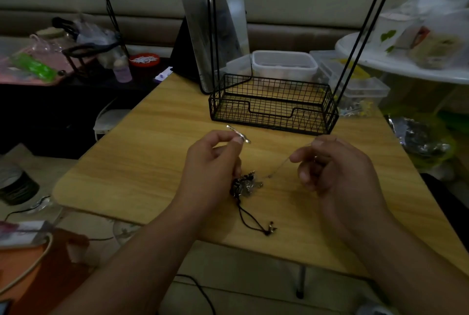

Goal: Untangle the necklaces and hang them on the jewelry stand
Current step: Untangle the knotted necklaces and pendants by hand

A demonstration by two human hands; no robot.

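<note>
Head view: your left hand (pixel 213 159) pinches a thin silver pendant (pixel 238 134), your right hand (pixel 335 165) pinches a fine chain (pixel 279 166); the knotted necklace tangle (pixel 245 185) lies mid-table (pixel 152 137), before the black wire-mesh jewelry stand (pixel 272 106).

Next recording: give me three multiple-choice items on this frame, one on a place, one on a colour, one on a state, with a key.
1. Where does the tangled bunch of necklaces lie?
A. in the wire basket
B. on the wooden table between the hands
C. on the stand's hooks

2. What colour is the wire basket?
A. black
B. white
C. red

3. What is the right hand doing?
A. lying flat on the table
B. pinching a thin chain
C. gripping the basket

Key: 1 B, the bunch rests on the table by the left hand; 2 A, its mesh is black; 3 B, the thin chain runs taut from its fingers.
</note>
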